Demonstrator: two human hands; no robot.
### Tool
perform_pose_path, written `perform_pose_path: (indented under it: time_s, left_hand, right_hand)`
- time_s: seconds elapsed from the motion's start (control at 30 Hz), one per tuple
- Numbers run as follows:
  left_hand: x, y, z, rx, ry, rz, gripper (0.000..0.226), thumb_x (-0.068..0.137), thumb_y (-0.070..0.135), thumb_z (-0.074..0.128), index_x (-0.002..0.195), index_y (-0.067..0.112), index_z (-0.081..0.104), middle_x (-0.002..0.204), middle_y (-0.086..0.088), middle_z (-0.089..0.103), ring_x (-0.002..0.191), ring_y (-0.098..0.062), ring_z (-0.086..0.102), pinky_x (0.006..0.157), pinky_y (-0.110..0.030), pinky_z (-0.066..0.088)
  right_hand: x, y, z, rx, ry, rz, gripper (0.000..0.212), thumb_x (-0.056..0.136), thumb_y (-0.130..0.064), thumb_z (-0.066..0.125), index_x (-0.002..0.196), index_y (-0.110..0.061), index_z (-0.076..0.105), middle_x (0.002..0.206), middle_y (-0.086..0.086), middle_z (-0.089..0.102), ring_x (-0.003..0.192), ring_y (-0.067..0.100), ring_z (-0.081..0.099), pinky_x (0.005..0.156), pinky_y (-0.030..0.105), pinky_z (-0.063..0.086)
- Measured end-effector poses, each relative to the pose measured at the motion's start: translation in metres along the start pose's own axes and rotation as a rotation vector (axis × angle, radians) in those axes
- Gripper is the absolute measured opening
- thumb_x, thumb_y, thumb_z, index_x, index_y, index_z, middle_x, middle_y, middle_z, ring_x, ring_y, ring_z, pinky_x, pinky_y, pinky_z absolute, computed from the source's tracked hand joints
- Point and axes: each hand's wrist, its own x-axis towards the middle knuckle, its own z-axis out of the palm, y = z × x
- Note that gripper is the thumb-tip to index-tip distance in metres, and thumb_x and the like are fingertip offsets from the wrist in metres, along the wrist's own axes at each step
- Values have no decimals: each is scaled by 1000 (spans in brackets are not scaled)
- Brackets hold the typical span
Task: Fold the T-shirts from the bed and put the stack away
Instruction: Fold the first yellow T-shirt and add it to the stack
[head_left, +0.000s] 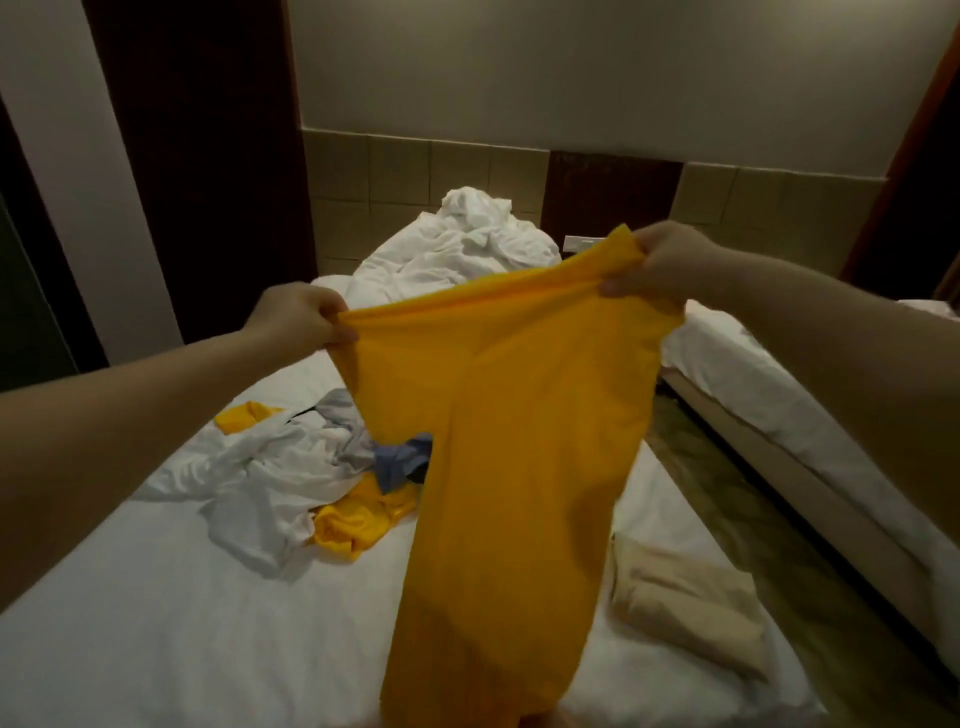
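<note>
The yellow shirt (509, 441) is plain and smooth, and it hangs long in the air above the bed (156, 623). The left hand (298, 322) and the right hand (670, 262) each pinch its upper edge, fingers (340, 336) curled tight on the cloth. I cannot tell if this edge is the hem. The lower end is cut off by the frame. The shirt partly hides a pile (291, 467) of mixed clothes. A folded beige shirt (685, 608) lies on the right.
</note>
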Motion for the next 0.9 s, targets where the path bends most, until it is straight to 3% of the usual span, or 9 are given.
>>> perform_pose_path:
  time_s: [0.1, 0.13, 0.2, 0.3, 0.43, 0.6, 0.77, 0.87, 0.9]
  left_hand:
    - [58, 21, -4, -116, 255, 75, 14, 90, 13, 59, 102, 10, 63, 94, -9, 59, 88, -22, 54, 75, -31, 43]
    - [78, 31, -11, -155, 317, 96, 16, 91, 14, 57, 105, 10, 63, 96, -10, 59, 90, -21, 55, 76, -31, 44]
    - [114, 50, -28, -217, 392, 141, 20, 90, 16, 58, 108, 8, 63, 103, -13, 62, 92, -21, 56, 79, -30, 46]
    - [138, 60, -43, -162, 412, 201, 23, 89, 16, 60, 110, 7, 63, 108, -16, 62, 91, -18, 52, 79, -30, 42]
    - [121, 46, -50, -36, 327, 230, 23, 90, 17, 59, 109, 4, 62, 104, -20, 61, 85, -23, 50, 76, -34, 40]
    - [46, 12, -29, -10, 176, 167, 16, 91, 11, 55, 104, 3, 62, 94, -15, 56, 87, -28, 51, 76, -34, 38]
    - [-70, -36, 11, 27, -10, 95, 16, 80, 10, 70, 94, 2, 69, 94, -18, 66, 91, -30, 59, 75, -27, 36]
    - [-146, -61, 35, 69, -128, 133, 20, 74, 23, 68, 86, 6, 71, 88, -17, 67, 87, -29, 61, 69, -29, 35]
    - [-168, -69, 41, 75, -172, 132, 10, 75, 22, 67, 78, 12, 69, 84, -15, 67, 83, -29, 61, 65, -28, 35]
  right_hand:
    - [41, -15, -15, 57, 251, -182, 29, 89, -21, 61, 115, -10, 58, 106, 8, 56, 100, 24, 55, 78, 32, 45]
    - [52, -24, -25, 29, 301, -216, 27, 91, -20, 60, 116, -9, 58, 105, 9, 56, 96, 23, 54, 78, 31, 43]
    - [72, -40, -47, 29, 338, -243, 31, 93, -16, 57, 121, -3, 55, 115, 13, 55, 103, 28, 53, 91, 36, 45]
    - [83, -52, -66, 101, 420, -270, 38, 92, -12, 57, 127, 0, 51, 125, 17, 53, 111, 29, 53, 98, 36, 42]
    - [60, -59, -58, -53, 507, -404, 47, 84, -15, 66, 127, -8, 52, 128, 13, 55, 109, 16, 50, 79, 21, 36]
    - [-1, -34, -13, -124, 283, -420, 44, 82, -23, 70, 121, -9, 55, 121, 13, 57, 111, 25, 52, 85, 29, 36]
    - [-97, 4, 40, -184, -93, -220, 41, 81, -25, 71, 117, -12, 56, 114, 6, 56, 99, 19, 51, 77, 30, 40]
    - [-154, 25, 71, -252, -316, -103, 46, 77, -29, 75, 119, -16, 57, 113, 0, 56, 96, 16, 52, 79, 29, 44]
    - [-170, 31, 81, -253, -388, -90, 44, 76, -30, 76, 116, -17, 59, 111, 0, 58, 96, 16, 54, 80, 29, 44]
